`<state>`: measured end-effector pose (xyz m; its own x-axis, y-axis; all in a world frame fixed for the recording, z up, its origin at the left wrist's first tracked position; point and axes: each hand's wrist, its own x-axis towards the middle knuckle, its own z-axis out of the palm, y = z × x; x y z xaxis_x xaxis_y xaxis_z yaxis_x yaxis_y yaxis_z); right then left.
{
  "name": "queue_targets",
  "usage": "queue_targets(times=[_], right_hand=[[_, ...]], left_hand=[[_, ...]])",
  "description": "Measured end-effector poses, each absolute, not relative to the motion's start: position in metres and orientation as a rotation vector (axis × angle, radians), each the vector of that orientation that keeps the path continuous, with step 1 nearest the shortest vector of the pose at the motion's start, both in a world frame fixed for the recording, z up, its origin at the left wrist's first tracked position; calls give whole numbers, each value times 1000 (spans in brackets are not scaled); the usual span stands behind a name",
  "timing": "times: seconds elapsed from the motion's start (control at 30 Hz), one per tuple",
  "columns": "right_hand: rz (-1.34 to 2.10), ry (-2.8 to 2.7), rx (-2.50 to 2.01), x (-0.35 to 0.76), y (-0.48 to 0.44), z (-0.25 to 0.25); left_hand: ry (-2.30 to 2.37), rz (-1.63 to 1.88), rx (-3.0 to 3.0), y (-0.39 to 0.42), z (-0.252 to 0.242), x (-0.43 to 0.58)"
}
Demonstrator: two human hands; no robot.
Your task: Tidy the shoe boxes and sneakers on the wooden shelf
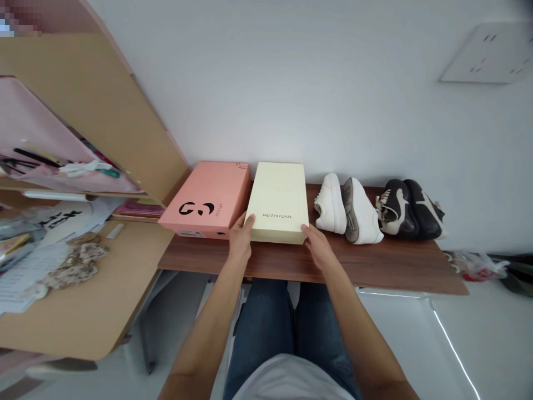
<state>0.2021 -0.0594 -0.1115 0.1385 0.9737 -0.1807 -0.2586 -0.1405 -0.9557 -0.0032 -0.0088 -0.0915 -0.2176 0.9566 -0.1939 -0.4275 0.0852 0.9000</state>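
Observation:
A cream shoebox printed "MEIZHIYUAN" lies flat on a brown wood-grain shelf. My left hand grips its left side, with the fingers pushed into the narrow gap beside a salmon-pink shoebox. My right hand presses against the box's right front corner. The pink box has a black logo and lies close against the cream one. To the right stand a pair of white sneakers and a pair of black-and-white sneakers, one sole of each pair partly showing.
A white wall rises behind the shelf, with a square wall panel at upper right. At left, a light wood desk holds papers and fabric, below pink-backed shelving. A plastic bag lies on the floor at right.

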Motion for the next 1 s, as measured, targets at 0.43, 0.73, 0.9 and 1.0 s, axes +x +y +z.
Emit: queue_targets(times=[0.43, 0.73, 0.9, 1.0], right_hand=[[1365, -783, -1201, 199, -54, -122], [1297, -903, -1247, 201, -48, -130], [1292, -966, -1271, 202, -45, -132], [1272, -932, -1307, 199, -49, -135]], left_hand=[[1171, 1456, 647, -6, -105, -5], [1164, 1438, 755, 2, -114, -7], [1191, 1442, 821, 4, -111, -7], [1241, 1433, 869, 3, -110, -5]])
